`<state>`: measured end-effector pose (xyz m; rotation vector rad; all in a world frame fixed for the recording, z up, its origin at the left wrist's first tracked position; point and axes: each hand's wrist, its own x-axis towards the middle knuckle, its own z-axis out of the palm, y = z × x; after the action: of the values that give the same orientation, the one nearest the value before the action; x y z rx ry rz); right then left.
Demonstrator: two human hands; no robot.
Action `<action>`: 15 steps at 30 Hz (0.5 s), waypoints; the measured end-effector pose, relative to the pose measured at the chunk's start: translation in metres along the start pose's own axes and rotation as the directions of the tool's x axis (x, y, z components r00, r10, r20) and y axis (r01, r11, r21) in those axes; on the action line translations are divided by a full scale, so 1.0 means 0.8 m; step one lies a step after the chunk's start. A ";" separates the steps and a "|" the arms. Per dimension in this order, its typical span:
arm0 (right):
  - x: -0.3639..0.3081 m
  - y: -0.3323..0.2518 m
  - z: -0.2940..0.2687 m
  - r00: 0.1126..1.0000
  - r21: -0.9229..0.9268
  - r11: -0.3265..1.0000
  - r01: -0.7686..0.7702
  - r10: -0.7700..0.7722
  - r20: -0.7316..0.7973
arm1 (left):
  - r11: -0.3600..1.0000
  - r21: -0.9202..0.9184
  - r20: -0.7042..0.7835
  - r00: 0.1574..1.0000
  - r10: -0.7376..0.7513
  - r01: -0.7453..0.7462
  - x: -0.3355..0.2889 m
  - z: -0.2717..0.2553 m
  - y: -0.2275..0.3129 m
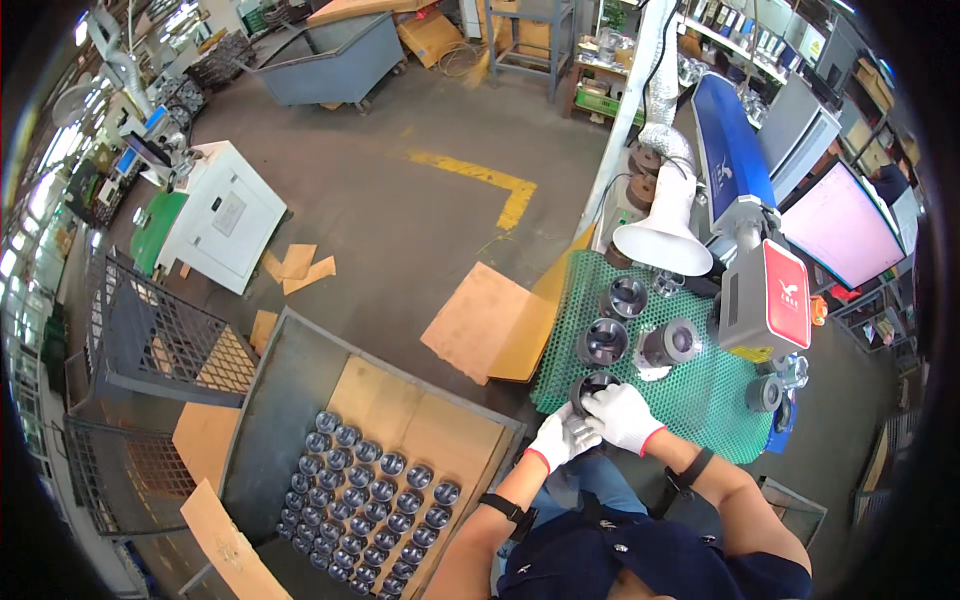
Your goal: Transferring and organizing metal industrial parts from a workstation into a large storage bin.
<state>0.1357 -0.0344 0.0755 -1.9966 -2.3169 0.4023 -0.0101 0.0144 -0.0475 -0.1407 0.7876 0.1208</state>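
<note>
Both my hands wear white gloves and meet at the near edge of the green mesh mat [715, 400]. They close around a dark, cup-shaped metal piston [592, 384]. My left hand [563, 441] grips its near lower side, its fingertips partly hidden. From the right, my right hand [622, 416] bends its fingers over the rim. Just beyond stand two more open-topped pistons, the nearer piston [603, 342] and the farther piston [627, 297]. A grey cylindrical part [672, 343] sits on a light fixture to their right, under the grey machine head [757, 305].
At lower left, a metal bin [290, 350] lined with cardboard holds rows of pistons [375, 500]. A white funnel-shaped hood [665, 235] hangs over the mat's far side. A monitor [845, 225] stands at right. Another grey cylinder [764, 393] rests near the mat's right edge.
</note>
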 end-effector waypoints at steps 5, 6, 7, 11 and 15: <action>0.028 -0.004 -0.050 0.971 -0.106 0.986 -0.130 0.105 -0.214 | 0.994 0.108 0.013 1.000 0.020 -0.021 0.020 -0.042 0.025; 0.033 0.004 -0.046 0.956 -0.147 0.975 -0.165 0.122 -0.266 | 0.990 0.136 -0.011 0.999 0.036 -0.034 0.014 -0.034 0.029; 0.038 0.019 -0.034 0.963 -0.130 0.974 -0.185 0.153 -0.221 | 0.978 0.203 -0.034 0.998 0.048 -0.040 0.007 -0.023 0.035; 0.062 0.044 0.008 0.951 -0.177 0.935 -0.309 0.302 -0.064 | 0.996 -0.032 0.011 0.996 0.087 -0.086 -0.028 -0.013 0.037; 0.066 0.052 0.002 0.962 -0.113 0.957 -0.268 0.260 -0.084 | 0.892 0.252 -0.134 0.899 0.416 -0.375 -0.045 -0.021 0.054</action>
<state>0.1668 0.0223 0.0580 -2.3487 -2.0872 0.2026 -0.0538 0.0524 -0.0370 0.2276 1.0036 0.4133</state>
